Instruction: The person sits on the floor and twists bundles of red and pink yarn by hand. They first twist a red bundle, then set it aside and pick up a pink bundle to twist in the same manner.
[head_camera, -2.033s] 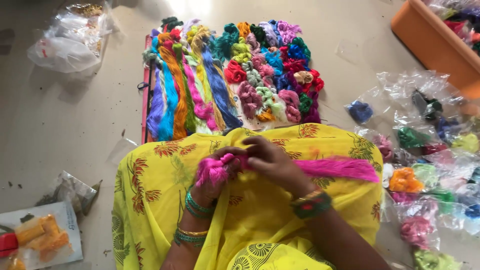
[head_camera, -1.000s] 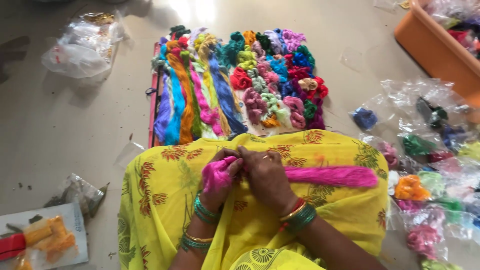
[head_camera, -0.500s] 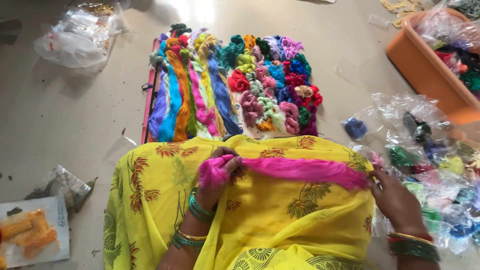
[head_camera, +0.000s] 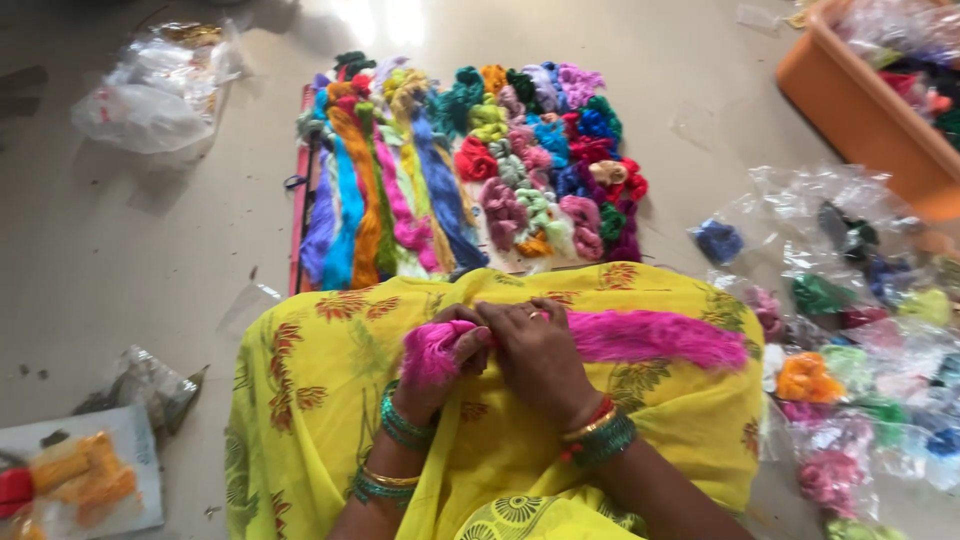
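While both hands grip pink thread (head_camera: 650, 338), clear packets (head_camera: 850, 300) lie rightward.

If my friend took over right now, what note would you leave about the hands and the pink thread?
Left hand: closed round a bunched end of the pink thread.
Right hand: on the same bunch, fingers pinching it beside the left hand.
Thread: the free length lies across the yellow cloth on the lap, trailing right.
Done: many coloured bundles sit on the board ahead, some long, some wound.
Left: most of the pink thread is loose. More thread in clear bags lies on the floor to the right.
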